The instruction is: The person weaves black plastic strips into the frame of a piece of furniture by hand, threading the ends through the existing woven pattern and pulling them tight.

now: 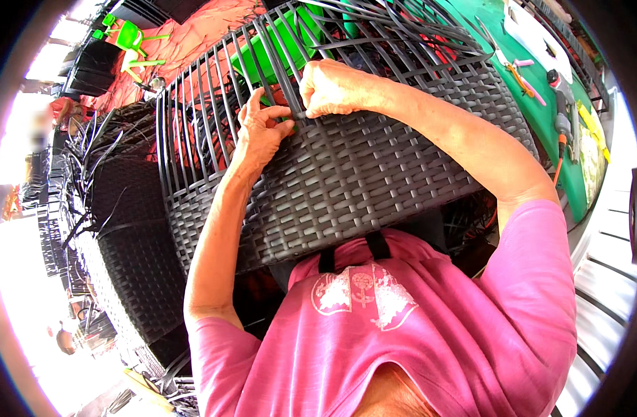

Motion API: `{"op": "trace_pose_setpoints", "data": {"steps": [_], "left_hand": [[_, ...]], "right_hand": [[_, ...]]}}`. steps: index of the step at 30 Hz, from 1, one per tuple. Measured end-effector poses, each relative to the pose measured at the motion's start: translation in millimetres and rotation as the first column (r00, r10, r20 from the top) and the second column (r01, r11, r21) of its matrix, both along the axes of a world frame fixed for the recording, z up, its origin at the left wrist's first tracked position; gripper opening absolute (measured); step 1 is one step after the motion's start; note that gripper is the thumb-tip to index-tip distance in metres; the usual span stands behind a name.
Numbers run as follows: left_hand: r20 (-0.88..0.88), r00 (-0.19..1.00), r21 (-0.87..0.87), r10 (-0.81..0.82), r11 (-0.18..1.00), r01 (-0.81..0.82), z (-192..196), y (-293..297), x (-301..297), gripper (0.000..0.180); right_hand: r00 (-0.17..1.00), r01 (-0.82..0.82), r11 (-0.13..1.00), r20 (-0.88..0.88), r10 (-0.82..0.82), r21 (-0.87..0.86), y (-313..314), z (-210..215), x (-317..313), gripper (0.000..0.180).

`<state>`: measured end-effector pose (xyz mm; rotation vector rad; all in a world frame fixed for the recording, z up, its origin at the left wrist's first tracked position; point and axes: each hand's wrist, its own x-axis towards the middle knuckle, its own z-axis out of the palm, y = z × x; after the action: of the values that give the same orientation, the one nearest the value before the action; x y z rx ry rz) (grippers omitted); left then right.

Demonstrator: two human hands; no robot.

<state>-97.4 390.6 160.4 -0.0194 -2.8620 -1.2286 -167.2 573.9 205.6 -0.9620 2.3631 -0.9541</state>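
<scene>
A dark grey wicker panel [353,184] lies across my lap. Its near part is tightly woven; bare parallel strips [207,115] run on toward its far side. At the edge of the weave, my left hand [257,132] pinches a dark plastic strip between thumb and forefinger, the other fingers raised. Just right of it, my right hand [336,89] is closed in a fist on a strip at the same edge; the fingers hide most of what it grips. Loose dark strands [402,21] trail over the panel's far right.
A green tabletop [489,35] at the right carries a power tool with an orange-tipped cord [560,104] and pink-handled scissors [523,80]. A bright green basin [284,45] sits beneath the bare strips. A small green chair [129,36] stands far left, and more wicker [134,257] stands at left.
</scene>
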Motion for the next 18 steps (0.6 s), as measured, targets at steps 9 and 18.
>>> {"op": "trace_pose_setpoints", "data": {"steps": [9, 18], "left_hand": [[-0.006, 1.000, -0.002, 0.020, 1.000, -0.020, -5.3, -2.9, -1.2, 0.022], [-0.034, 0.996, 0.066, 0.083, 0.995, -0.081, -7.5, 3.4, -2.1, 0.023]], "right_hand": [[0.985, 0.124, 0.991, 0.111, -0.129, 0.048, 5.4, 25.5, 6.5, 0.010], [0.995, 0.056, 0.998, 0.078, -0.056, 0.008, 1.6, 1.0, -3.5, 0.009]]}}
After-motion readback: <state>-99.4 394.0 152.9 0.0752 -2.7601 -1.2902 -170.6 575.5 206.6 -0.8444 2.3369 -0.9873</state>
